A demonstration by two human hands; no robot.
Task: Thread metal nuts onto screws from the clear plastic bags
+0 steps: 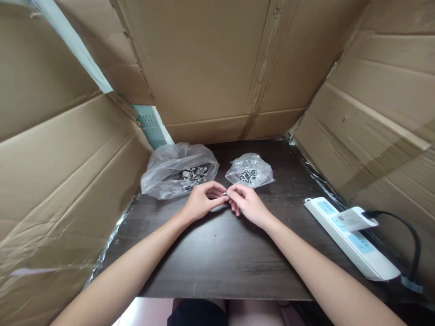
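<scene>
My left hand [206, 198] and my right hand [248, 203] meet above the middle of the dark table, fingertips almost touching. Between their thumbs and forefingers is a small shiny metal part [224, 194], pinched from both sides. Fingers cover most of it, so its exact kind is not clear. Just behind my left hand, an open clear plastic bag [158, 174] holds a heap of small silver metal pieces [193, 174]. A smaller clear bag [263, 174] lies behind my right hand, with short silver cylindrical pieces, perhaps screws [248, 175], in it.
Cardboard walls [217, 68] enclose the dark wooden table [217, 258] at the left, back and right. On the right lies a white power strip [353, 240], with a white adapter [356, 219] and a black cable [413, 231]. The table's front edge is near my lap.
</scene>
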